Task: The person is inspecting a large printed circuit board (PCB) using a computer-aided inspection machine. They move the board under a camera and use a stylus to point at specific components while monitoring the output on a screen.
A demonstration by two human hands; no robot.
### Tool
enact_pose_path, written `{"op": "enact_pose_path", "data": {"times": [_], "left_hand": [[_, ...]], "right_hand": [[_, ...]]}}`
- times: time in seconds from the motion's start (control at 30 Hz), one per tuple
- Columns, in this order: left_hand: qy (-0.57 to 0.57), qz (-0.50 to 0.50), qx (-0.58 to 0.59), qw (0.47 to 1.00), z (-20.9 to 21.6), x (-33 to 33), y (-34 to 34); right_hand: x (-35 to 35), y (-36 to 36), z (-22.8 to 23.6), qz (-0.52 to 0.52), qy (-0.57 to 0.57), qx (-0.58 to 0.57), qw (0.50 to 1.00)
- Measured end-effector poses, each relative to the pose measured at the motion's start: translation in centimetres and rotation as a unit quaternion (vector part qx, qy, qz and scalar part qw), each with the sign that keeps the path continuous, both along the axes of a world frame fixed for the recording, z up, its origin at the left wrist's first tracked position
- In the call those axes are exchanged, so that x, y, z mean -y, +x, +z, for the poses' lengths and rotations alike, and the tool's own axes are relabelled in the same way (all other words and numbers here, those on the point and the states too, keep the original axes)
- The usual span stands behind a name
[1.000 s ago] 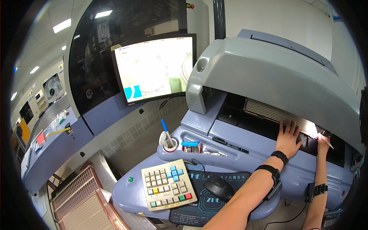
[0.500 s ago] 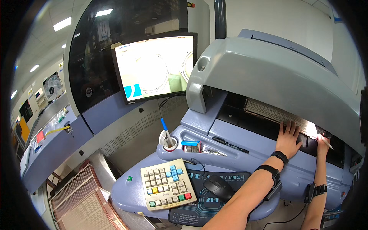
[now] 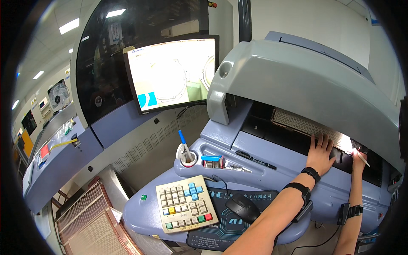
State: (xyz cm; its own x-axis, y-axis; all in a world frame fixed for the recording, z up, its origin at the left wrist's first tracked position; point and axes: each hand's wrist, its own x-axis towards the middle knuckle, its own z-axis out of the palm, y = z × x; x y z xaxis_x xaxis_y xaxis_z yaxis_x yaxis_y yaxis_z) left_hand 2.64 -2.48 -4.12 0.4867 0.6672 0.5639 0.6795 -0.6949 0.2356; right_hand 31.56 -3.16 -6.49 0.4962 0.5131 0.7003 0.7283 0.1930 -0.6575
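Under the grey hood [image 3: 297,76] of a machine lies a flat panel [image 3: 297,122] covered in a fine repeating pattern, with a bright light on its right end. My left hand [image 3: 321,155] has its fingers spread, the tips at the panel's near edge and the palm on the machine's front ledge. At the lit end, my right hand [image 3: 359,161] grips a slim white pointed tool [image 3: 364,159], whose exact kind I cannot make out. Glare and the hood hide what its working end touches. Black bands circle both wrists and forearms.
Left of my arms are a monitor [image 3: 174,76] with magnified ring shapes, a keypad [image 3: 187,205] and a black mouse [image 3: 242,208]. Pens [image 3: 255,160] lie in the ledge tray, beside a small box [image 3: 211,161] and a pen cup [image 3: 187,158]. Patterned panels [image 3: 93,221] sit lower left.
My right hand and the white tool have shifted very slightly at the lit end. My left hand stays in place on the panel's edge.
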Motion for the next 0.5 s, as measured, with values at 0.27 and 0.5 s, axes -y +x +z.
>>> {"op": "enact_pose_path", "data": {"times": [0.27,0.5], "left_hand": [[0.003,-0.002,0.000,1.000,0.1,0.0,0.0],[0.002,0.004,-0.005,1.000,0.2,0.1,-0.1]], "right_hand": [[0.4,0.1,0.4,0.008,-0.020,-0.004,1.000],[0.0,-0.2,0.2,0.010,0.009,0.020,1.000]]}}
